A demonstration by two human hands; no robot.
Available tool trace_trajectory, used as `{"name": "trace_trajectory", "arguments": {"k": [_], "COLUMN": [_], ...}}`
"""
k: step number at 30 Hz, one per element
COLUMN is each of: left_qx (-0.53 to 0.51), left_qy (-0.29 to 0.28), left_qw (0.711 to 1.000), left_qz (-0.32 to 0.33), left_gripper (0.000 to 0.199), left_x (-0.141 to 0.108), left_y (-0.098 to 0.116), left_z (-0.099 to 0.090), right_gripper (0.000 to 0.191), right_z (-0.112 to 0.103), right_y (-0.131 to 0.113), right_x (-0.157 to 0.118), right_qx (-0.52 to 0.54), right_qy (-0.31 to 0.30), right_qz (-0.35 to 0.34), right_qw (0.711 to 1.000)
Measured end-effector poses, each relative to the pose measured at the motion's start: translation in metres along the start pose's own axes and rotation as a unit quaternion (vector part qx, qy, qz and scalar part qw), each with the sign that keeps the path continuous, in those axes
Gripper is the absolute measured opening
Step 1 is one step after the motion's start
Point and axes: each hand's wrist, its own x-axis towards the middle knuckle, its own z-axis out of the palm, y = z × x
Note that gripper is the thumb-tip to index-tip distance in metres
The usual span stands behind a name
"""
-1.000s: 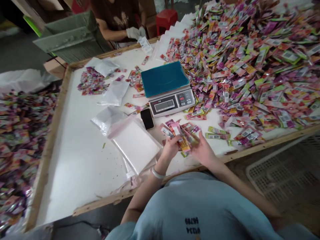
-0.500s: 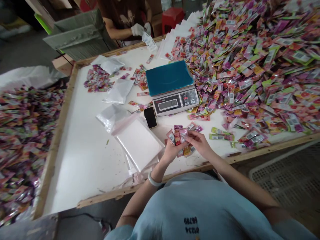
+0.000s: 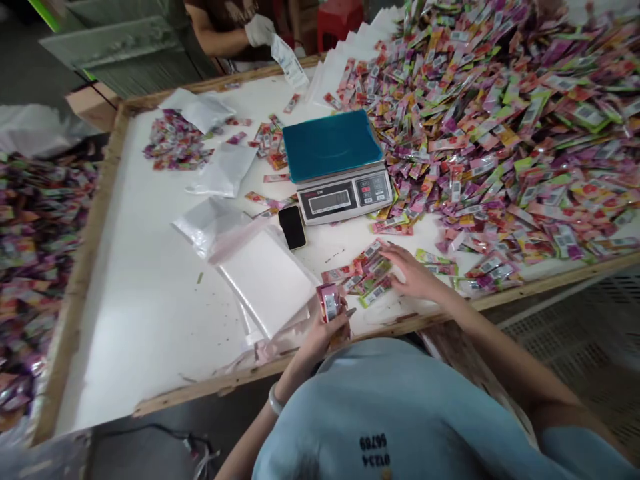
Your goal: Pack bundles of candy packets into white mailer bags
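Note:
My left hand [image 3: 331, 327] is closed around a small bundle of candy sachets [image 3: 330, 301] close to the table's near edge. Loose sachets [image 3: 371, 272] in pink, green and purple lie fanned on the table just right of that bundle. Over their right side is my right hand [image 3: 411, 272], its fingers apart and the fingertips at the sachets. It grips nothing that I can see. Beyond the hands stands a digital scale [image 3: 340, 167] with a blue pan. A phone [image 3: 292, 227] leans or lies by its front left corner; I cannot tell which.
A large heap of sachets [image 3: 500, 133] covers the right of the table. Flat clear bags [image 3: 265, 280] lie left of my hands, with filled white bags [image 3: 225, 170] behind. Across the table, a co-worker's gloved hand [image 3: 260, 31] holds a printed bag [image 3: 289, 61]. A wooden rim [image 3: 95, 227] edges the table.
My left hand has drawn back toward my body with its sachets. My right hand has parted from it and opened over the loose sachets. The co-worker's gloved hands have moved apart.

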Motion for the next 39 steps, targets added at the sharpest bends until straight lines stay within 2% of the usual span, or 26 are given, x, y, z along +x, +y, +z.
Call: {"name": "trace_trajectory", "arguments": {"k": [3, 5, 8, 10, 14, 17, 20, 24, 27, 29, 31, 33, 34, 35, 37, 39], "left_qx": [0.004, 0.020, 0.032, 0.050, 0.151, 0.199, 0.302, 0.497, 0.571, 0.589, 0.562, 0.494, 0.448, 0.394, 0.281, 0.202], "left_qy": [0.019, 0.038, 0.060, 0.078, 0.139, 0.158, 0.107, -0.006, -0.022, -0.018, -0.010, 0.013, 0.028, 0.039, 0.034, 0.004], "left_qw": [0.999, 0.998, 0.996, 0.994, 0.968, 0.947, 0.923, 0.830, 0.781, 0.769, 0.788, 0.832, 0.858, 0.889, 0.944, 0.972], "left_qz": [0.032, 0.040, 0.051, 0.064, 0.141, 0.196, 0.214, 0.253, 0.254, 0.248, 0.251, 0.254, 0.248, 0.230, 0.171, 0.121], "left_gripper": [0.047, 0.046, 0.051, 0.050, 0.031, 0.032, 0.031, 0.045, 0.042, 0.038, 0.037, 0.040, 0.046, 0.052, 0.056, 0.036], "left_x": [0.008, 0.011, 0.012, 0.013, 0.026, 0.047, 0.071, 0.092, 0.099, 0.100, 0.101, 0.101, 0.102, 0.102, 0.101, 0.097], "left_y": [0.006, 0.006, -0.001, -0.004, 0.009, 0.029, 0.036, 0.020, 0.010, 0.007, 0.004, 0.001, 0.000, -0.001, -0.002, -0.003], "left_z": [-0.002, -0.005, -0.014, -0.020, -0.019, -0.009, 0.007, 0.030, 0.036, 0.034, 0.029, 0.026, 0.026, 0.026, 0.028, 0.030], "right_gripper": [0.079, 0.079, 0.050, 0.036, 0.022, 0.020, 0.025, 0.030, 0.034, 0.032, 0.023, 0.023, 0.030, 0.038, 0.048, 0.050], "right_z": [-0.011, -0.016, -0.021, -0.026, -0.033, -0.032, -0.027, -0.021, -0.024, -0.030, -0.035, -0.034, -0.029, -0.023, -0.003, 0.020], "right_y": [0.015, 0.013, 0.011, 0.015, 0.029, 0.031, 0.026, 0.022, 0.026, 0.034, 0.042, 0.045, 0.043, 0.039, 0.021, -0.004], "right_x": [0.043, 0.065, 0.074, 0.068, 0.052, 0.041, 0.031, 0.020, 0.013, 0.006, -0.004, -0.015, -0.020, -0.023, -0.026, -0.022], "right_qx": [-0.118, -0.177, -0.244, -0.249, -0.200, -0.188, -0.197, -0.192, -0.187, -0.166, -0.104, 0.025, 0.115, 0.210, 0.369, 0.444], "right_qy": [-0.122, -0.189, -0.241, -0.257, -0.256, -0.223, -0.197, -0.167, -0.171, -0.156, -0.089, 0.020, 0.073, 0.116, 0.162, 0.171], "right_qz": [-0.040, -0.063, -0.062, -0.038, 0.011, 0.034, 0.073, 0.080, 0.075, 0.086, 0.111, 0.153, 0.179, 0.207, 0.252, 0.271], "right_qw": [0.985, 0.964, 0.937, 0.933, 0.946, 0.956, 0.958, 0.964, 0.964, 0.970, 0.984, 0.988, 0.974, 0.948, 0.880, 0.837]}}
